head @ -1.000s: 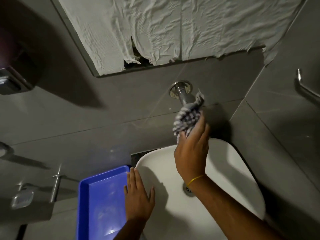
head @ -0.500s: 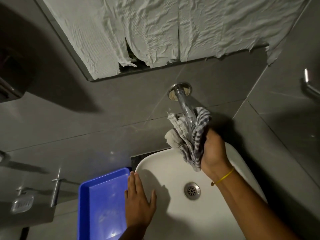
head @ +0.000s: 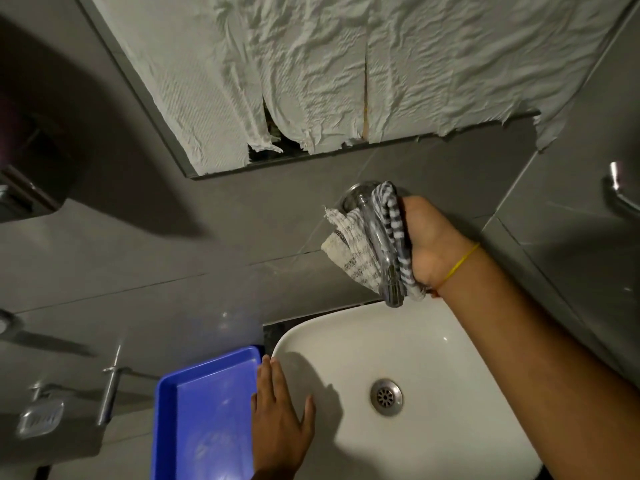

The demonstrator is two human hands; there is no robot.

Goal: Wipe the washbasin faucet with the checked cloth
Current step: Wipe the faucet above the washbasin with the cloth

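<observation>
A chrome faucet (head: 379,244) juts from the grey tiled wall above a white washbasin (head: 349,336). My right hand (head: 431,242) grips the checked cloth (head: 349,247), which is wrapped around the spout from its right side and underneath, close to the wall flange. A white part of the cloth sticks out to the left of the spout. The spout tip shows bare below the cloth. My left hand (head: 280,420) lies flat with fingers spread on the basin's left rim and holds nothing.
A blue plastic tray (head: 204,410) sits left of the basin, touching my left hand. Crumpled white paper (head: 346,71) covers the mirror above. A soap dish (head: 40,419) and a metal bar (head: 110,389) hang on the left wall; a chrome rail (head: 620,195) is at right.
My right hand with the cloth slid up the spout from its lower end toward the wall flange. The view tilted down slightly. My left hand stayed on the basin rim.
</observation>
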